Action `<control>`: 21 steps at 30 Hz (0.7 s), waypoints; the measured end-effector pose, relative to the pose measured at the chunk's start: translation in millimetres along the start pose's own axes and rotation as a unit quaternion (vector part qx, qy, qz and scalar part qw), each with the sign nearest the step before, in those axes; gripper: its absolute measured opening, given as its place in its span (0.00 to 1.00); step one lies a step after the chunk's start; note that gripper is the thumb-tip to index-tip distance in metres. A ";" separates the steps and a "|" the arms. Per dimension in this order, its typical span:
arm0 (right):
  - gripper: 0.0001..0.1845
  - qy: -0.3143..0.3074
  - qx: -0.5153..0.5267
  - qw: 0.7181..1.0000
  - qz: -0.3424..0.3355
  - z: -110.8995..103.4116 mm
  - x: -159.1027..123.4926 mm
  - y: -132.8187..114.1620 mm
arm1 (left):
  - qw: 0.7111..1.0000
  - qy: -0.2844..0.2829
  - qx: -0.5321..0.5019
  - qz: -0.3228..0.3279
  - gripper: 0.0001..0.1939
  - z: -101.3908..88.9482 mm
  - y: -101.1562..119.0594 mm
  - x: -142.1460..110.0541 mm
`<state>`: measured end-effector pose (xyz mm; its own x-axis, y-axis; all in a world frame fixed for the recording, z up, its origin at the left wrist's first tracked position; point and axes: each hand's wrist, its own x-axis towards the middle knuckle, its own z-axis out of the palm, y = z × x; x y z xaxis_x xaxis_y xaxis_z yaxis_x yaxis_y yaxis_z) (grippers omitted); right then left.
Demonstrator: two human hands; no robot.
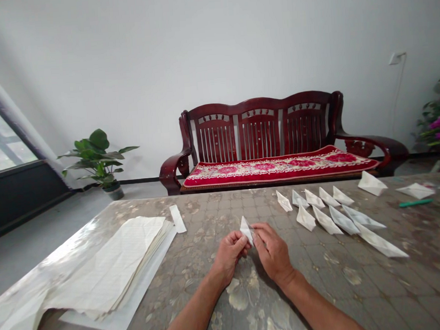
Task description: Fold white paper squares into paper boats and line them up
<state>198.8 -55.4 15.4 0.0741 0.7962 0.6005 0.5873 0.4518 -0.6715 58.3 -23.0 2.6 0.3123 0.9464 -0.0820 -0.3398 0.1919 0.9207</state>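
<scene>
Table point(248, 309) is the biggest thing here, with a shiny top and a flower pattern. Past its far edge is a dark red wooden bench point(259, 137) with a bright red seat cover point(276, 168). A green plant in a pot point(98, 153) stands on the floor at the far left.

On the left of the table lies a big pile of thin paper point(110, 265), with one loose end bent at the near left. In the middle, the left hand point(229, 257) and the right hand point(274, 256) are close together, fingers bent in. On the right are lots of pointy paper boats point(326, 221), some of them touching.

The small folded paper point(245, 228) is between the hands, just above the table. The left hand pinches its near left side, and the right hand holds its right side. It looks very light and soft, a bit stiffer where it is folded. It could crush or rip, so a gentle pinch on the thick folds seems best, away from the thin tip.

A paper strip point(177, 218) lies near the pile, and a thin green pen point(416, 203) is at the far right.
</scene>
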 end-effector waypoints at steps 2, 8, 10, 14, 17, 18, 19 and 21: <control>0.17 -0.008 0.038 0.999 0.003 -1.2 -0.7 0.5 | 1.000 -0.016 -0.011 -0.015 0.22 -1.6 2.6 0.2; 0.19 0.019 0.182 0.981 0.068 1.5 0.6 10.1 | 0.984 -0.125 -0.077 -0.101 0.18 -13.8 12.3 0.1; 0.19 0.028 0.221 0.967 0.121 1.1 2.6 13.3 | 0.976 -0.146 -0.094 -0.130 0.16 -17.6 14.3 0.0; 0.25 0.004 0.288 0.940 0.185 -3.3 8.6 13.8 | 0.956 -0.163 -0.124 -0.212 0.14 -23.6 17.5 0.1; 0.22 -0.039 0.319 0.925 0.200 -3.9 12.0 10.4 | 0.940 -0.180 -0.146 -0.251 0.13 -27.3 20.2 0.5; 0.20 -0.046 0.325 0.922 0.206 -2.9 12.5 9.4 | 0.936 -0.186 -0.148 -0.259 0.13 -28.0 21.1 0.7; 0.18 -0.044 0.329 0.919 0.214 -1.5 12.8 8.9 | 0.934 -0.188 -0.148 -0.264 0.13 -28.4 22.0 0.9; 0.16 -0.024 0.331 0.914 0.235 1.7 12.7 9.5 | 0.936 -0.173 -0.152 -0.267 0.12 -27.9 23.3 1.9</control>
<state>203.9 -40.3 16.0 0.1484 0.9742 0.1700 -0.1165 0.1879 -0.9752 26.1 -9.5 13.2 0.7606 0.5637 -0.3220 -0.2730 0.7277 0.6292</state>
